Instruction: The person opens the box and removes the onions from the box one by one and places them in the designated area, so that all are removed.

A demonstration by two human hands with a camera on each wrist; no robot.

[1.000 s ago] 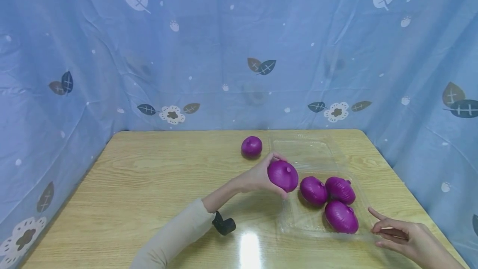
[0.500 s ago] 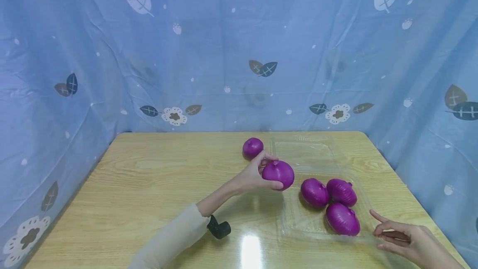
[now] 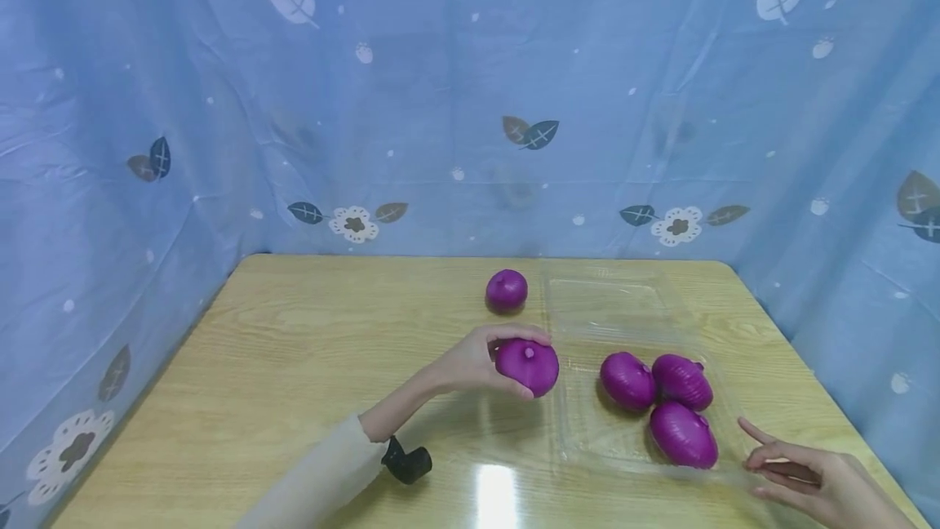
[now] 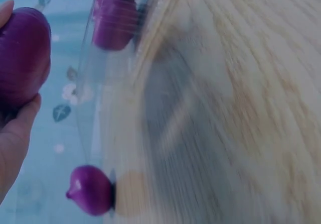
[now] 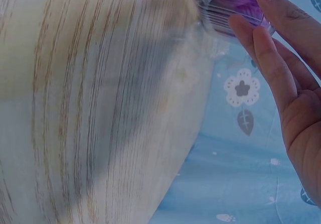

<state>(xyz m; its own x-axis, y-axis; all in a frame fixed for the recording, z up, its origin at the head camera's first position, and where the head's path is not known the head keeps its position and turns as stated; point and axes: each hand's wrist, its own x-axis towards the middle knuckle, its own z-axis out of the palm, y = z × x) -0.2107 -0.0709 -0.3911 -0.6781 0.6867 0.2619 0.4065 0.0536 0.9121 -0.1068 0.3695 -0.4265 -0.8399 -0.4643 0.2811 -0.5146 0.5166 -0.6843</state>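
In the head view my left hand [image 3: 464, 363] grips a purple onion [image 3: 527, 367] above the table, left of a clear plastic clamshell container [image 3: 583, 429]. That container lies with its lid [image 3: 605, 298] folded back. Three purple onions sit together in its base: one on the left [image 3: 627, 382], one at the back right [image 3: 683, 382] and one in front [image 3: 685, 436]. My right hand [image 3: 818, 480] holds the container's near right corner with its fingertips. Another onion [image 3: 507, 291] rests on the table left of the lid.
The wooden table [image 3: 330, 325] is ringed by a blue patterned curtain [image 3: 441, 64] at the back and sides. A black wrist-camera piece [image 3: 407, 464] juts from the left cuff. Light glares on the table's front [image 3: 496, 496].
My left hand has drawn the gripped onion leftward and down, away from the container, and the onion has turned. The right hand keeps its place at the corner. The head view shifts slightly.
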